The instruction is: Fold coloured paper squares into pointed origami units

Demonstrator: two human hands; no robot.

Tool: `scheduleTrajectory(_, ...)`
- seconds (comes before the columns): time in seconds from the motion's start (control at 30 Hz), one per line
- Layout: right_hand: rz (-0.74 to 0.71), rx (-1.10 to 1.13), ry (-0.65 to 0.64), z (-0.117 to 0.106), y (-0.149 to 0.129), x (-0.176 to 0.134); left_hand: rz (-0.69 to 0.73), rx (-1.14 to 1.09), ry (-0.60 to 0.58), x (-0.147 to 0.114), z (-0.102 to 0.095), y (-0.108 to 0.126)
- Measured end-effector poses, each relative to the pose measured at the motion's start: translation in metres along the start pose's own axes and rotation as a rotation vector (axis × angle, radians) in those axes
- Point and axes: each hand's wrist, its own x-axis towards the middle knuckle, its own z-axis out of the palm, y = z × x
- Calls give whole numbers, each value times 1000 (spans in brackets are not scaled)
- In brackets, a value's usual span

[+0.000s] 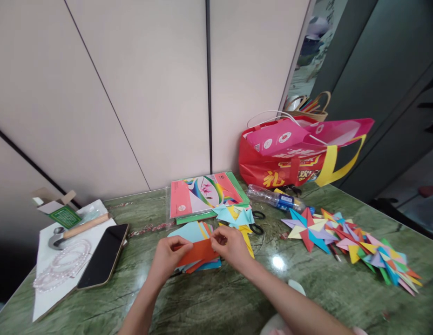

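Two bare hands are holding one narrow, rectangular strip of orange paper between them; from my distant station I am finding the left hand narrowed, pinching the strip's left end with its thumb on top, and the right hand bunched at the fingertips, gripping the right end. The strip is lying just above a fanned pile of multicoloured paper pieces on the green marble-patterned table; whether it is touching the pile, or doubled over, I am unable to tell. Light-blue folded paper pieces are lying just beyond the right hand; multicoloured folded-paper stars are resting farther right. On handling, I am judging that both pinches should be staying light and level, the long edges running parallel; uneven pulling would be skewing the strip, and heavy fingertips would be creasing it.
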Motion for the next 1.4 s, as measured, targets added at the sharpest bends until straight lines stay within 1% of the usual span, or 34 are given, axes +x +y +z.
scheduleTrajectory(0.13, 27, 8, 44, -3, 5, 2, -13, -25, 35, 1, -3, -2)
scheduleTrajectory(0.2, 47, 78, 76, -5, 8, 4, -14, -41, 71, 1, -5, -2)
scheduleTrajectory(0.27, 65, 193, 86, -5, 10, 6, -5, -47, 90, 1, -6, -2)
scheduleTrajectory(0.3, 72, 254, 77, -5, 10, 6, 3, -43, 90, 1, -5, -1)
scheduleTrajectory(0.4, 82, 383, -12, 0, 7, 2, 42, -20, 82, -2, 2, 3)
scheduleTrajectory(0.47, 70, 379, -45, 4, 4, -2, 72, -5, 71, -5, 10, 5)
scheduleTrajectory(0.57, 6, 305, -75, 6, 2, -6, 103, 15, 40, -8, 20, 8)
scheduleTrajectory(0.67, -13, 274, -75, 5, 1, -6, 122, 48, 49, -8, 24, 8)
scheduleTrajectory(0.83, -61, 266, -73, 2, 0, -3, 106, 56, 43, -5, 20, 3)
scheduleTrajectory(1.1, -38, 235, -39, -5, 1, 1, 60, 50, 57, -3, 14, 4)
scheduleTrajectory(1.27, 17, 255, -8, -4, 6, 3, 72, 92, 80, 1, 8, -3)
scheduleTrajectory(1.4, 28, 254, -2, -4, 10, 3, 101, 181, 85, 4, 5, -10)
